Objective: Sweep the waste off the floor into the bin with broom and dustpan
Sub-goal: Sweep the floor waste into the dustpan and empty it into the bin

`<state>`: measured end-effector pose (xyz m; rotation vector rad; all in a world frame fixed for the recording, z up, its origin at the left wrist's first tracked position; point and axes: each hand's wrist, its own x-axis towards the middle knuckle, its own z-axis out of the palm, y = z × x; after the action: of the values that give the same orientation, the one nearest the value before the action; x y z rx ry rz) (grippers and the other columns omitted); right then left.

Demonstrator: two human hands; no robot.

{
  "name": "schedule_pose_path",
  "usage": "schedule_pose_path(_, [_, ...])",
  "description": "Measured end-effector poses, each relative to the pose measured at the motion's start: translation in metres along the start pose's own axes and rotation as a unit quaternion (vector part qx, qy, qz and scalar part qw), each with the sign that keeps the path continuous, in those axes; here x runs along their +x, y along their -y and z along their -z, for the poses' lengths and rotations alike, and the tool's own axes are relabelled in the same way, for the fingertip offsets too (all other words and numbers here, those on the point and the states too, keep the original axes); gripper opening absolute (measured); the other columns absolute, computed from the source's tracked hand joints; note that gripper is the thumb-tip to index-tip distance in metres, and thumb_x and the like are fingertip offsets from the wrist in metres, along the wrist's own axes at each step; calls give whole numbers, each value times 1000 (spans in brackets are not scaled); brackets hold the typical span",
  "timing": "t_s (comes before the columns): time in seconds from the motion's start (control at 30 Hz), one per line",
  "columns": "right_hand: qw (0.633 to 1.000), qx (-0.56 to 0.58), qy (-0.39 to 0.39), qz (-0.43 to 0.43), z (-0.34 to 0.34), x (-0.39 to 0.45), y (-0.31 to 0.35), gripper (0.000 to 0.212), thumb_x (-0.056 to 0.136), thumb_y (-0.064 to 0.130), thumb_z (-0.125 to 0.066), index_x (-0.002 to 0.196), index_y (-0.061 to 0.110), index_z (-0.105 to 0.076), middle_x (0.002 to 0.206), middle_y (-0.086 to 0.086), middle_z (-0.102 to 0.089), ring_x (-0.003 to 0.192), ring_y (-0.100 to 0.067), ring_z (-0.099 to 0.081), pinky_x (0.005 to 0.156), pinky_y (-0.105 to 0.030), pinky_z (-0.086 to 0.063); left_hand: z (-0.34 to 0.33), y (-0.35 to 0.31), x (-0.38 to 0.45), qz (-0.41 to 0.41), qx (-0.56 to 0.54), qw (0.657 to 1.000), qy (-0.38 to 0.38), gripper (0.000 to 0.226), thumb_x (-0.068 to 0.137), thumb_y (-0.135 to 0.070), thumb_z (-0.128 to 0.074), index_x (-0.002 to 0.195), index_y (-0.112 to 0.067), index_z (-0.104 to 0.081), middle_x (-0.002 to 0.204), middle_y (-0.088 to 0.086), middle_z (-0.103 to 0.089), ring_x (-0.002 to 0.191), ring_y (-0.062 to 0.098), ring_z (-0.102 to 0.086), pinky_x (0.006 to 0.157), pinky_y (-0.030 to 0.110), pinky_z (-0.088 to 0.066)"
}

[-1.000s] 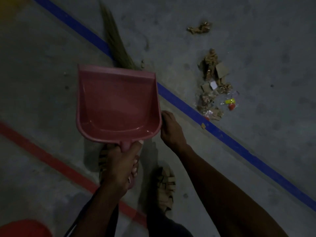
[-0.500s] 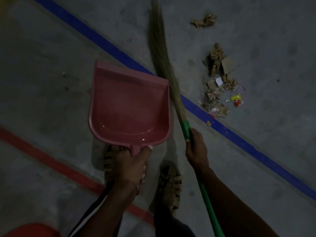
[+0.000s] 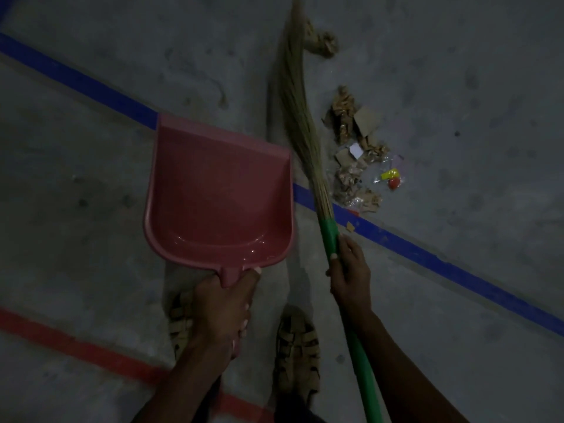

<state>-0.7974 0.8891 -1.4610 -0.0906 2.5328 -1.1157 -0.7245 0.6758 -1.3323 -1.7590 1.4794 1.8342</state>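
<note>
A: Dim light, a grey concrete floor point(image 3: 91, 193). What is in each hand?

B: The left hand point(image 3: 224, 303) grips the short handle of a pink dustpan point(image 3: 219, 196), fingers curled round it, the thumb lying along the top. The pan is held flat, its open mouth pointing away from the person.

A: And the other?

B: The right hand point(image 3: 348, 270) holds a broom point(image 3: 302, 117) by its green handle, fingers wrapped round the stick just below where the straw bristles begin. The bristles reach away from the person, to the top edge of the view.

A: Where is the waste?

B: The waste point(image 3: 357, 154) lies on the floor just right of the bristles: torn brown cardboard, crumpled paper, clear plastic wrap, a yellow piece and a small red one. One crumpled brown scrap point(image 3: 322, 44) sits apart, farther off, right beside the bristle tips.

A: Any markings on the floor?

B: A blue line point(image 3: 76, 77) runs diagonally across the floor, passing under the dustpan and the broom; the waste sits at its far edge. A red line point(image 3: 76, 346) crosses the floor nearer the person. Two feet in tan woven sandals point(image 3: 297, 346) stand between the lines.
</note>
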Motion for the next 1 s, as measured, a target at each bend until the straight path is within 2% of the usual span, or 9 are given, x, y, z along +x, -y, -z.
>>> schedule_pose_path(0.13, [997,74,-34,5,-19,67,47,43,102,18,-48,144,8,-46,134,0,-46,82,-24,-64,57,-33,-56,-7,-5,2,-2,-19,1000,1,40,90,-23,-77,60,-10,-54,42,1,-40,31,12,-33,40,17,-27])
schedule_pose_path(0.23, [993,107,-43,25,-35,124,71,35,101,22,-46,134,12,-53,126,8,-47,87,-27,-64,59,-41,-58,-10,-8,3,-9,-20,1000,0,38,89,-22,-76,62,-10,-52,41,1,-38,30,13,-31,41,16,-27])
schedule_pose_path(0.37, [988,144,-31,-39,-40,182,97,37,100,15,-44,135,5,-53,115,-15,-56,68,-24,-67,42,-31,-51,-10,-8,5,-33,-17,999,-4,34,90,-18,-76,67,-10,-52,40,1,-36,29,14,-30,42,18,-28])
schedule_pose_path(0.43, [985,150,-13,-82,-35,197,101,41,100,12,-42,140,4,-48,107,-17,-59,63,-22,-66,40,-30,-50,-9,-8,7,-39,-11,999,-6,32,89,-18,-76,69,-8,-53,41,1,-38,29,13,-31,40,18,-28])
schedule_pose_path(0.5, [979,162,5,-127,-30,201,90,47,100,14,-41,146,6,-42,110,-19,-59,66,-24,-66,42,-31,-51,-9,-8,8,-30,-9,999,-5,35,89,-19,-76,67,-7,-52,41,1,-38,29,13,-31,38,18,-27])
schedule_pose_path(0.63, [975,144,8,-172,-13,168,51,46,101,14,-43,146,6,-43,100,-18,-62,66,-26,-67,43,-32,-52,-14,-7,9,-15,-1,1000,0,40,90,-20,-75,61,-9,-50,40,1,-37,29,13,-30,37,18,-27])
schedule_pose_path(0.8, [965,142,-17,-221,14,54,7,42,103,14,-44,145,16,-45,99,-12,-63,63,-18,-65,45,-31,-53,-18,-4,7,-22,12,999,30,36,90,-20,-76,62,-11,-56,42,2,-40,32,15,-33,41,20,-30])
schedule_pose_path(0.9, [963,138,-42,-227,23,-13,-18,41,102,9,-47,142,19,-47,101,-17,-64,60,-20,-66,42,-36,-53,-23,-2,4,-20,10,999,47,36,90,-21,-76,56,-25,-63,44,1,-41,34,15,-33,45,20,-31])
schedule_pose_path(1.0, [965,144,-55,-212,30,-61,-28,38,101,5,-49,135,22,-50,108,-13,-63,60,-22,-67,39,-41,-52,-28,1,0,-22,22,998,62,42,89,-23,-77,52,-39,-63,46,-1,-43,37,13,-35,44,20,-30])
